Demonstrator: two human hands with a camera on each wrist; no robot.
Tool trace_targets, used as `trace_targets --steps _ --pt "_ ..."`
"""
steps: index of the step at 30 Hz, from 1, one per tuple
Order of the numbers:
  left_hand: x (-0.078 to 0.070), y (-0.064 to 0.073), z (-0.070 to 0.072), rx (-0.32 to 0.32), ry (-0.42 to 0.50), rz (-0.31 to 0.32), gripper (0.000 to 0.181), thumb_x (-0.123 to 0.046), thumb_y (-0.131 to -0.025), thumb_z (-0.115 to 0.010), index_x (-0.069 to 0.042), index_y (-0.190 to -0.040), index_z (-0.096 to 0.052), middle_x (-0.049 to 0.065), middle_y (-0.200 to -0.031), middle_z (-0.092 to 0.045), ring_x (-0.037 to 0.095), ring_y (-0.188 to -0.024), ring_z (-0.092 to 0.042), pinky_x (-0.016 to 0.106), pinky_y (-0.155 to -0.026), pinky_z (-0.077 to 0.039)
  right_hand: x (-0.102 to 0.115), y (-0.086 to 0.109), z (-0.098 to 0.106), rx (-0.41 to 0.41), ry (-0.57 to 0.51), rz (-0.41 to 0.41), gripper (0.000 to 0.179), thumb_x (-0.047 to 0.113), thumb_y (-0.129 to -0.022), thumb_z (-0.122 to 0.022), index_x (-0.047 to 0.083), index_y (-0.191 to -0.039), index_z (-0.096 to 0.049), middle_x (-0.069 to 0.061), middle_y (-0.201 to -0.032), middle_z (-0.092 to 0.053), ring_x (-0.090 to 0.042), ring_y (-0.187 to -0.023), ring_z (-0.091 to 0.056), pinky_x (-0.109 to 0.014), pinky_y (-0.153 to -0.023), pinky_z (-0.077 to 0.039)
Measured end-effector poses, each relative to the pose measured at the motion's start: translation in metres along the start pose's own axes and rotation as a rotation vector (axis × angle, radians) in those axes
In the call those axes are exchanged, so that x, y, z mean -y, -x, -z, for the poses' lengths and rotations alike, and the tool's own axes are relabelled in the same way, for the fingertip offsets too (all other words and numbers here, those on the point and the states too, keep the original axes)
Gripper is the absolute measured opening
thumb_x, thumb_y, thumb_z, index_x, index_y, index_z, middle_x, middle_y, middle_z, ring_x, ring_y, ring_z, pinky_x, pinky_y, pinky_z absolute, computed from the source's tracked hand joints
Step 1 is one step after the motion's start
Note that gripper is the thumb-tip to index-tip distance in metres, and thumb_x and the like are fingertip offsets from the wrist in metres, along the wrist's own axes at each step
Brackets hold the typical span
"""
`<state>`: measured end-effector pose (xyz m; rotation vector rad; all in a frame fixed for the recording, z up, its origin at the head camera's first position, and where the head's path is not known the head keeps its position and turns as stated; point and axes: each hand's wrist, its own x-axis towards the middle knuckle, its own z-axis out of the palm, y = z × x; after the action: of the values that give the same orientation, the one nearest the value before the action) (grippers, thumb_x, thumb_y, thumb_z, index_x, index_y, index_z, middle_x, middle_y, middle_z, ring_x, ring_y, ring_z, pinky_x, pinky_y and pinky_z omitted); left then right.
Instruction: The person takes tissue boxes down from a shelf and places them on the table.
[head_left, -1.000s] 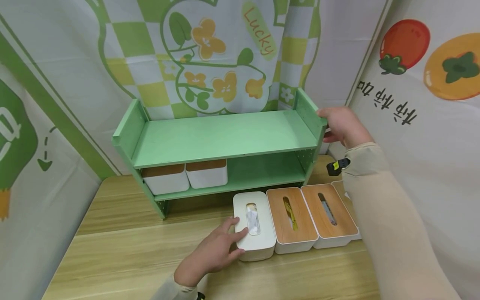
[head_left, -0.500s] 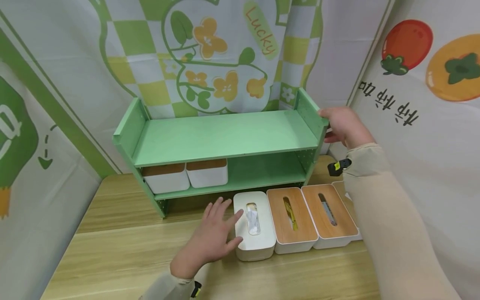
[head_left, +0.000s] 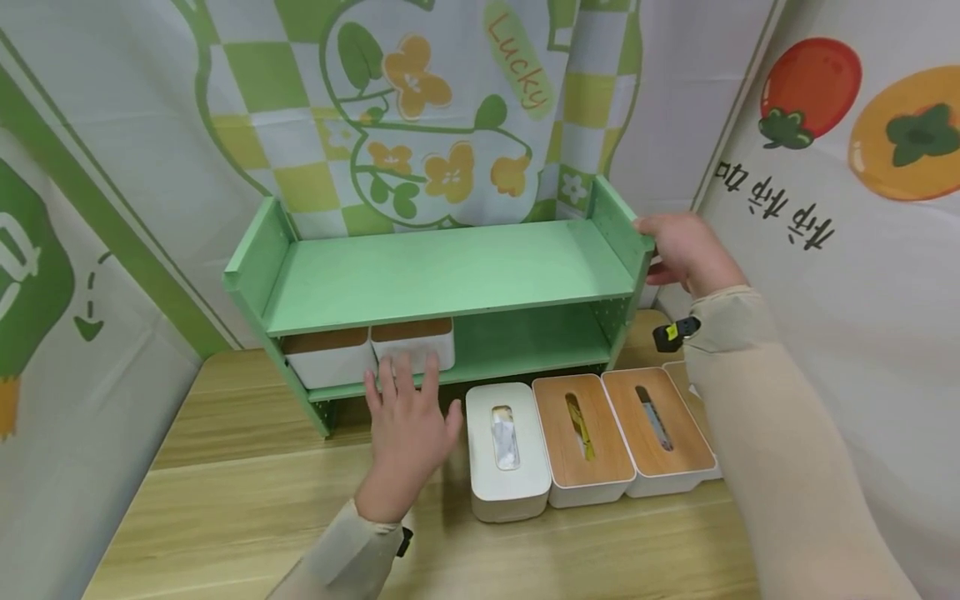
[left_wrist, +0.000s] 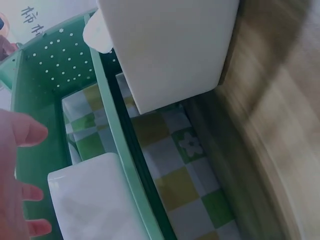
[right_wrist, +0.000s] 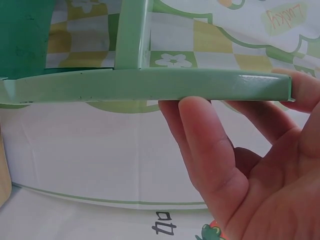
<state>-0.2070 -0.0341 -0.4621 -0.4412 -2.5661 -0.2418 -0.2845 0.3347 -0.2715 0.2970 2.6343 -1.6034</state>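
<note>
A green two-tier shelf (head_left: 450,267) stands on the table. My right hand (head_left: 690,250) grips the upper front corner of its right side panel (right_wrist: 200,86), fingertips against the outer face. My left hand (head_left: 408,442) reaches toward the lower tier with its fingers spread. In the head view those fingertips overlap the front of a white tissue box with a wood-look lid (head_left: 420,354). A similar tissue box (head_left: 333,367) sits beside it at the tier's left end. In the left wrist view the fingers (left_wrist: 30,192) show near a white box (left_wrist: 95,200), holding nothing.
In front of the shelf's right half stand an all-white tissue box (head_left: 483,487) and two wood-lidded ones, the middle box (head_left: 555,433) and the right box (head_left: 682,417). Another box there is mostly hidden by my right arm. Printed cloth (head_left: 450,108) hangs behind.
My left hand has left the all-white tissue box and moved left and forward to the lower tier. The right hand keeps its grip on the shelf.
</note>
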Motion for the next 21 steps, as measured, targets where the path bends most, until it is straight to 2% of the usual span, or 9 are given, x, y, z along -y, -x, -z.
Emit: trace_targets --steps 3,5,13,21 --pt "0.001 -0.010 -0.003 -0.060 0.002 0.001 0.074 -0.039 -0.088 -0.066 -0.007 -0.147 -0.037 0.029 -0.143 -0.026 0.054 -0.133 -0.021 0.071 -0.106 -0.013 0.000 0.000 0.000 0.000 0.005 0.005 0.058 0.047 -0.106 -0.042 0.003 -0.142 -0.048 -0.016 -0.129 -0.054 -0.034 -0.109 -0.060 -0.042 -0.083 -0.055" --pt "0.002 -0.014 -0.006 -0.073 0.008 -0.004 0.076 -0.039 -0.088 -0.067 -0.008 -0.149 -0.035 0.029 -0.144 -0.024 0.053 -0.134 -0.019 0.070 -0.107 -0.012 -0.001 0.001 0.000 -0.001 0.007 0.010 0.058 0.047 -0.106 -0.042 0.003 -0.141 -0.049 -0.016 -0.129 -0.054 -0.034 -0.109 -0.060 -0.042 -0.085 -0.054" --pt "0.004 -0.017 -0.013 -0.036 0.007 -0.009 0.073 -0.037 -0.087 -0.068 -0.010 -0.148 -0.039 0.029 -0.142 -0.025 0.053 -0.133 -0.022 0.067 -0.108 -0.015 -0.003 0.003 -0.004 -0.010 0.016 0.025 0.056 0.048 -0.105 -0.042 0.002 -0.137 -0.051 -0.018 -0.127 -0.057 -0.034 -0.107 -0.061 -0.044 -0.086 -0.054" --pt "0.005 -0.020 -0.012 -0.086 0.021 -0.024 0.067 -0.035 -0.084 -0.070 -0.010 -0.142 -0.046 0.028 -0.138 -0.029 0.051 -0.127 -0.027 0.066 -0.105 -0.020 -0.001 0.003 -0.003 -0.013 0.019 0.029 0.058 0.048 -0.106 -0.041 0.002 -0.141 -0.048 -0.017 -0.128 -0.055 -0.033 -0.107 -0.061 -0.042 -0.084 -0.055"
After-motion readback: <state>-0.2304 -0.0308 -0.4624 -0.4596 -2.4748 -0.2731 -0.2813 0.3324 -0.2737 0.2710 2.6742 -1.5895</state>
